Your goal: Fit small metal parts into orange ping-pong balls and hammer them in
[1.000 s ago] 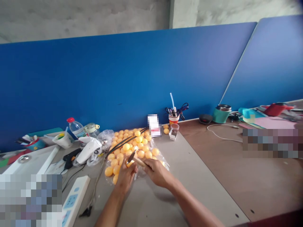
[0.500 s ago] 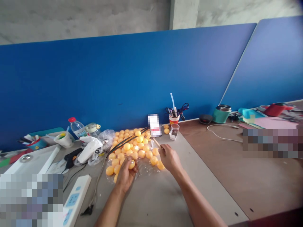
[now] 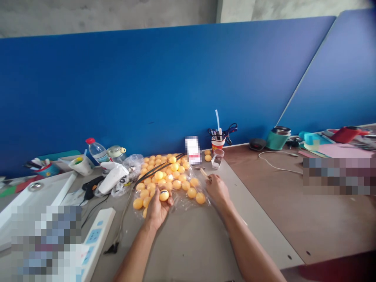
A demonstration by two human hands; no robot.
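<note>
My left hand (image 3: 158, 207) is closed round an orange table tennis ball (image 3: 163, 195), held between thumb and fingers. A dark mark shows on the ball's upper side. To the right, my right hand (image 3: 219, 191) is closed on a long, thin paintbrush (image 3: 205, 174) with a pale handle and darker tip. The tip points up and left, just short of the small clear container (image 3: 217, 159). Beyond both hands lies a clear plastic bag (image 3: 185, 203) full of orange table tennis balls (image 3: 176, 184), with dark straps across it.
A white power strip (image 3: 98, 235), a black glue gun (image 3: 89, 188) and a water bottle (image 3: 98, 152) are on the left. Behind the bag stands a cup of pens (image 3: 217, 143). A green flask (image 3: 278, 139) and white cable (image 3: 270, 165) lie right, before the blue partition (image 3: 164, 90).
My right hand has moved right with the paintbrush, away from the bag's edge. The ball in my left hand has turned, and its dark mark now shows clearly. The view has shifted slightly.
</note>
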